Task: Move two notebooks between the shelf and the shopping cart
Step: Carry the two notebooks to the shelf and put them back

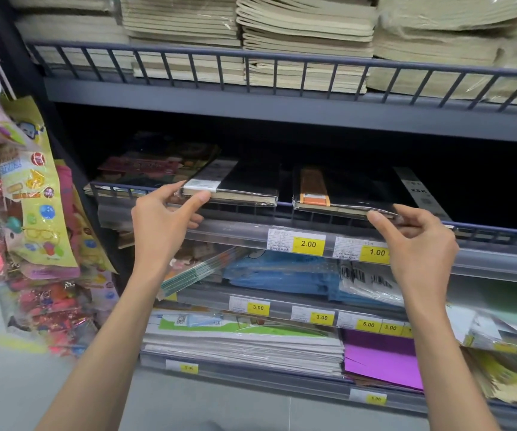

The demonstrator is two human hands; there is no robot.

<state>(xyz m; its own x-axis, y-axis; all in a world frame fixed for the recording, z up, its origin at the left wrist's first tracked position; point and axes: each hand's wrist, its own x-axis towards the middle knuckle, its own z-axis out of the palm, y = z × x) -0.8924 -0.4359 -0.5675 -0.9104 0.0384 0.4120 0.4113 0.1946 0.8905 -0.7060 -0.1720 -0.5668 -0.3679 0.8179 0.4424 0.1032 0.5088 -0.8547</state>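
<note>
Two black notebooks in clear wrap lie side by side on the dark middle shelf (282,119). The left notebook (244,181) has a white band; my left hand (165,217) pinches its front left corner between thumb and fingers. The right notebook (350,189) carries an orange band; my right hand (416,241) grips its front right corner. Both notebooks rest on the shelf's front rail (285,204), sticking out slightly over it. No shopping cart is in view.
Stacks of beige exercise books (307,32) fill the upper shelf behind a wire rail. Lower shelves hold blue packs (282,275), white paper stacks and purple sheets (381,359), with yellow price tags. Hanging toy packets (33,197) crowd the left side.
</note>
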